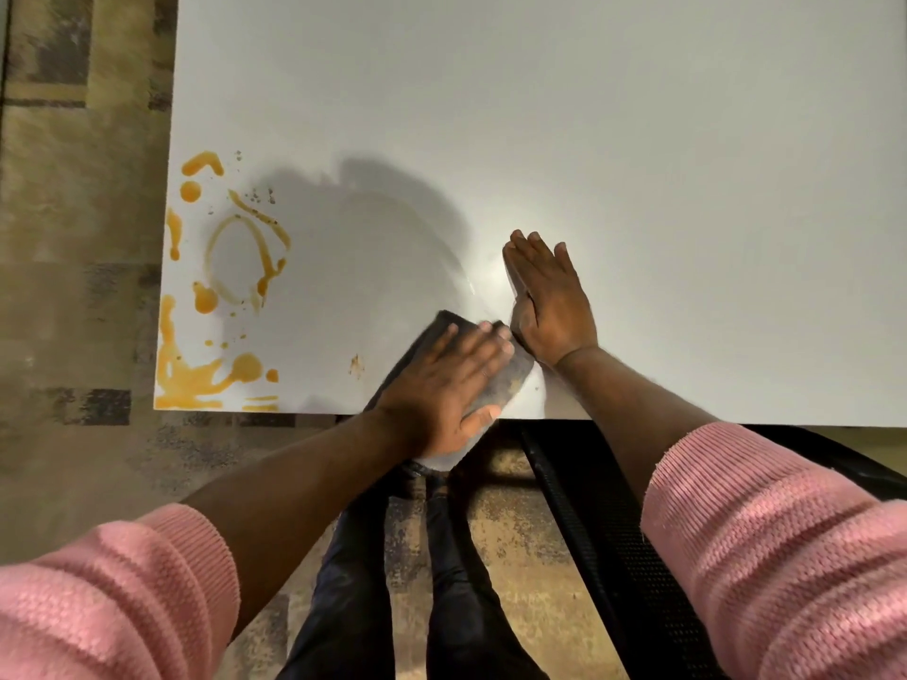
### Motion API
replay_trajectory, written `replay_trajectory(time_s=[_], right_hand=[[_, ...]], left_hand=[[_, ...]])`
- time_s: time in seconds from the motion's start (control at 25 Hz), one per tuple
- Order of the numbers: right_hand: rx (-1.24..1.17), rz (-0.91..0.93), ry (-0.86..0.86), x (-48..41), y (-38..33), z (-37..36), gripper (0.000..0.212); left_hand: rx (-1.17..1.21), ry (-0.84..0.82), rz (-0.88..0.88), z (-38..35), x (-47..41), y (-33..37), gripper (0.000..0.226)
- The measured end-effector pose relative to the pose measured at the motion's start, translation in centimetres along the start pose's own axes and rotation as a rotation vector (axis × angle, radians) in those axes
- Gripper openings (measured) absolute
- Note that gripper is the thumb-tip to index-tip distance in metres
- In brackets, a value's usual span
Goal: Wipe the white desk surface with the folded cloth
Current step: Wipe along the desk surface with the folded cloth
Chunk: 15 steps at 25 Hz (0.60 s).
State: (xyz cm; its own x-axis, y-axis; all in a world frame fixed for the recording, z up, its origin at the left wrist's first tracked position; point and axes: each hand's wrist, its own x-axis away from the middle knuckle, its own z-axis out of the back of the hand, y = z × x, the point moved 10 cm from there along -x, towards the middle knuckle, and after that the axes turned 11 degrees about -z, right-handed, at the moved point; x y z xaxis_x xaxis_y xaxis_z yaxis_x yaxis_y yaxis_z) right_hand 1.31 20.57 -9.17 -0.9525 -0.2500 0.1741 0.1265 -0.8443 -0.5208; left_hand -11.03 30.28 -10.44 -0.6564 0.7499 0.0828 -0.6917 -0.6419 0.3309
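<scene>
- Head view: the left hand (444, 380) lies flat, fingers spread, pressing the dark folded cloth (495, 373) onto the white desk (638, 139) at its near edge. The right hand (547, 299) rests open-palmed on the bare desk just beyond and right of the cloth, its heel touching or almost touching the cloth's far corner. Neither hand grips anything.
- The orange spill (206, 380) sits well left of the left hand, pooling at the desk's near-left corner. A sweep toward that corner could push liquid over the edge onto the patterned carpet (73, 213).
- The cloth's near end already overhangs the desk edge under the left thumb. Pulling it closer could let it slide off.
- A flat palm holds by pressure alone, so the fold may open or bunch on a fast stroke, smearing rather than lifting.
- A small brown spot (357, 365) just left of the left hand, and dark specks (255, 193) farther left beyond the spill, could be missed.
- A wet film shows ahead of the left fingers, so the bracing right hand might slip.
</scene>
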Motion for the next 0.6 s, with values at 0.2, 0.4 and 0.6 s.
replay_trajectory(time_s=[0.2, 0.4, 0.6], right_hand=[[-0.041, -0.031, 0.031, 0.1, -0.4, 0.7, 0.064], [0.014, -0.013, 0.004, 0.0, -0.4, 0.2, 0.064], [0.078, -0.013, -0.006, -0.1, -0.1, -0.3, 0.071]], left_hand=[[-0.029, -0.070, -0.175, -1.8, -2.0, 5.7, 0.068], [-0.024, 0.007, 0.002, -0.3, 1.7, 1.2, 0.069], [-0.104, 0.095, 0.309, 2.4, 11.3, -7.8, 0.067]])
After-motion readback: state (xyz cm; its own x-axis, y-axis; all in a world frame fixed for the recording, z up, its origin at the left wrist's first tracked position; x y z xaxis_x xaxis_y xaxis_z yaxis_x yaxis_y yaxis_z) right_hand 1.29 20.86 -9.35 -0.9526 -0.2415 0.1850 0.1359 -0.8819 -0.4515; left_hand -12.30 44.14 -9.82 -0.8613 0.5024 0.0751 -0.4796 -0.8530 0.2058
